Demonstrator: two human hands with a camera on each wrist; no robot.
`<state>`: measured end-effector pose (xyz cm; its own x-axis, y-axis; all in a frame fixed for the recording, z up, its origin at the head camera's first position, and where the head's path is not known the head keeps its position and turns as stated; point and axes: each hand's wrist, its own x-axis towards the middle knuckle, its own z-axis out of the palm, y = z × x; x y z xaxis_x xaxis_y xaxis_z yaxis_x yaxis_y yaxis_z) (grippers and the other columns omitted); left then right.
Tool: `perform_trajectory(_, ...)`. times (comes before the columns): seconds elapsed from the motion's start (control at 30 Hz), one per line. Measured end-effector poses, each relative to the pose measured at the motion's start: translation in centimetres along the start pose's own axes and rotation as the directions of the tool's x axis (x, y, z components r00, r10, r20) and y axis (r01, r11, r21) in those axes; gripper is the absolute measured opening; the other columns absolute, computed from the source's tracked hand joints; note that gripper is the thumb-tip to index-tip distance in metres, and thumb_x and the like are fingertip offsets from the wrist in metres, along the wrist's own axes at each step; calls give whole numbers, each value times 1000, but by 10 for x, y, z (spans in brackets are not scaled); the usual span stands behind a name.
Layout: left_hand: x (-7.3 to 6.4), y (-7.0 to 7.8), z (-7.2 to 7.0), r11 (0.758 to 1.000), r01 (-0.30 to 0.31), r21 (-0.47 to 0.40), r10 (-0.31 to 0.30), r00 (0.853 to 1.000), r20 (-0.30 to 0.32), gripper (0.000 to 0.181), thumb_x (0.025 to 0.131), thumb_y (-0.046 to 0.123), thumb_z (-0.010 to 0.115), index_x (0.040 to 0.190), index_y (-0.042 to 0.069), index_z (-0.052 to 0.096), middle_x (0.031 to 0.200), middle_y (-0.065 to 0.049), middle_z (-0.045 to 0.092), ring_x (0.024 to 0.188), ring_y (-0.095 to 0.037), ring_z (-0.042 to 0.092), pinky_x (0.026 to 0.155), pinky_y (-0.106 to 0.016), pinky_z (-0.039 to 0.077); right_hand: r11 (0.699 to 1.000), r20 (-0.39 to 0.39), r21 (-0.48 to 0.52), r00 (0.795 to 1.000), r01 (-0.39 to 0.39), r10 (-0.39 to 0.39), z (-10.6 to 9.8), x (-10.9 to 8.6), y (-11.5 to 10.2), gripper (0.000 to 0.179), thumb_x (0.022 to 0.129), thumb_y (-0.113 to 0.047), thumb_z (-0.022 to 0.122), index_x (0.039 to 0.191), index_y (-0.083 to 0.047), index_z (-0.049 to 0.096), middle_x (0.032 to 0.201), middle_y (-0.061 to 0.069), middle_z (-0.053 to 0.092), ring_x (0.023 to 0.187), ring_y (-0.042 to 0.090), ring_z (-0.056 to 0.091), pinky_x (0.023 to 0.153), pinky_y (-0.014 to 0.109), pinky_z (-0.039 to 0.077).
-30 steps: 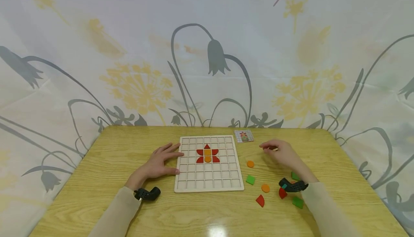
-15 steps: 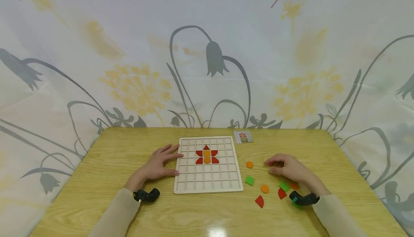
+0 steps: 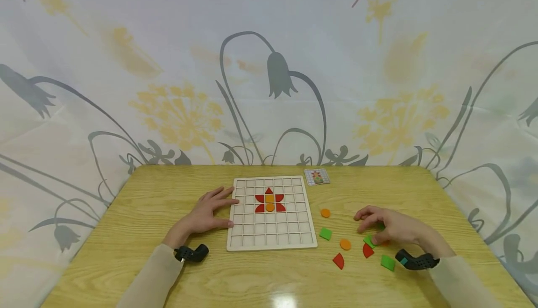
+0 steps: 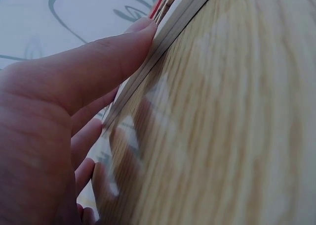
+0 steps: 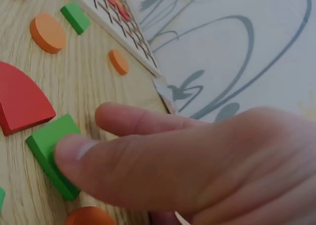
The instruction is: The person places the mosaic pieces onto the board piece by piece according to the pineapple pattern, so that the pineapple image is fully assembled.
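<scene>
My left hand (image 3: 203,214) lies along the left edge of a white grid board (image 3: 252,239), its fairly straight fingers and thumb resting on the rim. Red and orange pieces form a flower-like figure (image 3: 270,201) in the board's upper middle. Over the loose pieces on the right, my right hand (image 3: 397,226) reaches down with its thumb on a green square tile (image 5: 57,128). Its index finger (image 5: 140,121) is held apart from that tile. Beside the tile lies a red quarter-circle (image 5: 22,99); an orange piece (image 5: 91,217) shows partly under the hand.
Left of the loose pieces lie orange discs (image 3: 325,213), a green square (image 3: 325,233) and another red quarter-circle (image 3: 338,261). Nearer the front is one more green piece (image 3: 387,262). A small pattern card (image 3: 317,177) sits behind the board on the wooden table (image 3: 176,280).
My right hand has moved right and toward the front, from above bare table down to the green square tile. The left hand and the board have stayed in place.
</scene>
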<state>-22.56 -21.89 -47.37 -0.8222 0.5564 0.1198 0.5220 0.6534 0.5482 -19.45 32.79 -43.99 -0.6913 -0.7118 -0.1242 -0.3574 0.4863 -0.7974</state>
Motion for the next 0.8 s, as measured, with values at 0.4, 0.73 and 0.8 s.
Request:
perform_trajectory(0.4,0,-2,1,1000,3,-3,-3,1000,-1,61,85,44,77,139,18,62,161,-8,32,149,-38,16,113,-65,9,984,-18,-177,1000,-20,17,4,4,-8,27,83,-2,72,99,-23,76,135,14,50,121,39,51,93,23,46)
perform_trajectory(0.73,1,-5,3,1000,-3,15,3,1000,-1,61,85,45,76,139,18,62,161,-8,31,149,-39,16,113,-65,10,996,-142,-74,989,-47,36,9,13,-4,11,92,-4,69,96,-10,62,113,8,61,102,16,60,83,23,50)
perform_trajectory(0.8,1,-4,4,1000,-6,13,6,1000,-5,61,85,44,76,138,18,62,161,-8,32,149,-39,16,113,-65,10,993,-196,-87,979,-80,61,10,16,-2,10,94,-2,66,94,-9,60,100,4,63,90,11,61,74,25,50)
